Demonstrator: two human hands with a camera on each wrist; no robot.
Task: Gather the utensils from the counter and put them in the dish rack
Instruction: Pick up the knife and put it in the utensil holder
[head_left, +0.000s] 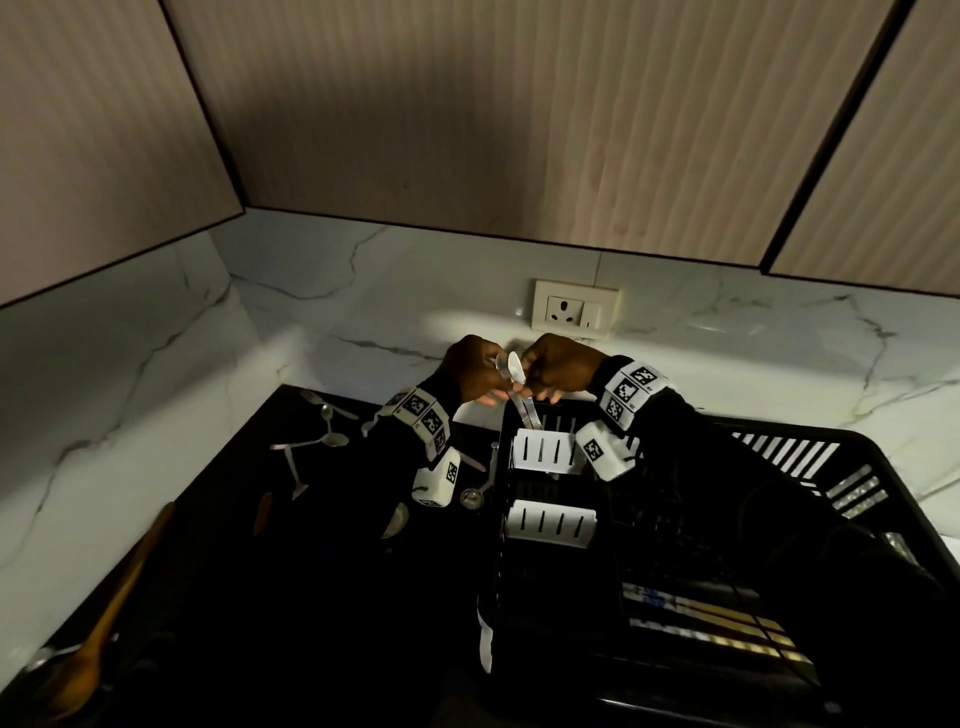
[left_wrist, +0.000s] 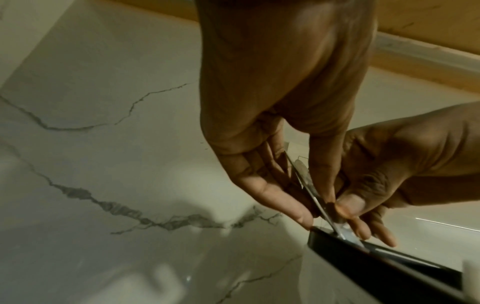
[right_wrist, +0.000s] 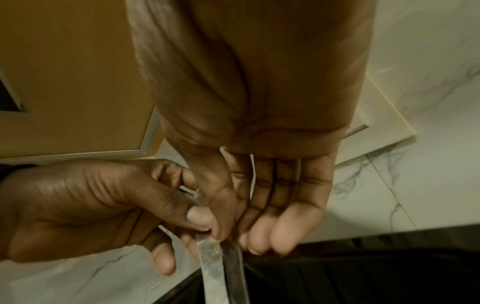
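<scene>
Black sleeves (head_left: 727, 467) cover both arms; each wrist wears a white band (head_left: 631, 392) of black square-patterned markers plus 1 white camera box (head_left: 605, 449).

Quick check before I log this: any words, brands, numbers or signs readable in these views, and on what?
None can be read.
Left wrist band: black-and-white square code markers, no letters or numbers.
Right wrist band: the same kind of markers, no text.
Wall socket: no label legible.
Packet under the dish rack wires: bluish marks, too dark and blurred to read.
Spoon handles: no stamp visible.
</scene>
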